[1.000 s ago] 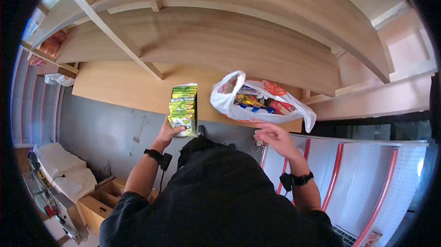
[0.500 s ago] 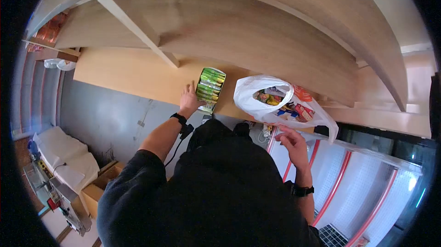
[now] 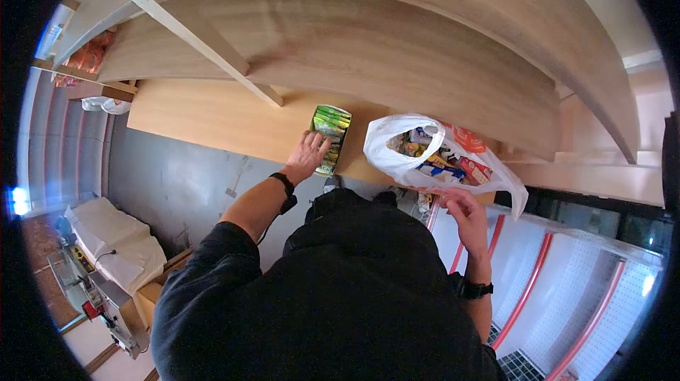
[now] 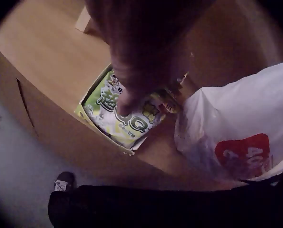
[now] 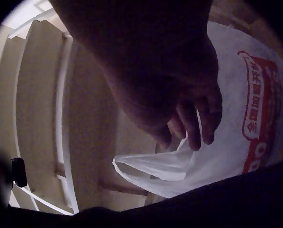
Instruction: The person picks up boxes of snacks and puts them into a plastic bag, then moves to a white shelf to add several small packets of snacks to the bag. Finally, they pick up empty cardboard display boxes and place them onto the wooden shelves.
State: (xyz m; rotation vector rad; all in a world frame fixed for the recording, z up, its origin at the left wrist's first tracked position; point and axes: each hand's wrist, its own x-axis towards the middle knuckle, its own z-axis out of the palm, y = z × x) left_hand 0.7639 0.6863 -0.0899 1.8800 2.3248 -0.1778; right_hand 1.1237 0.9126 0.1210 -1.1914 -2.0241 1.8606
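Observation:
A small open box [image 3: 346, 141] packed with green snack packets [image 3: 330, 117] stands on the wooden shelf board. My left hand [image 3: 306, 156] reaches over its left side, fingers bent loosely onto the packets. In the left wrist view, the thumb is on the front green and white packet [image 4: 106, 107]; the other fingertips are hidden. To the right of the box lies a white plastic bag [image 3: 386, 151] with red print, and colourful packages [image 3: 471, 171] show through its opening. Beside the bag's near edge hangs my right hand [image 3: 467, 212], fingers loosely bent near a bag handle [image 5: 156, 166], gripping nothing.
Wooden shelves [image 3: 397, 48] curve above the board, with an upright post [image 3: 188, 30] at the left. White racks with red rails [image 3: 524, 289] stand at the lower right. A cloth-covered item [image 3: 117, 243] and a cardboard box [image 3: 149, 296] are at the lower left.
The box, first held in my left hand near the board's edge, now stands on the board, closer to the bag. My left hand has moved onto its packets. The right hand has shifted slightly.

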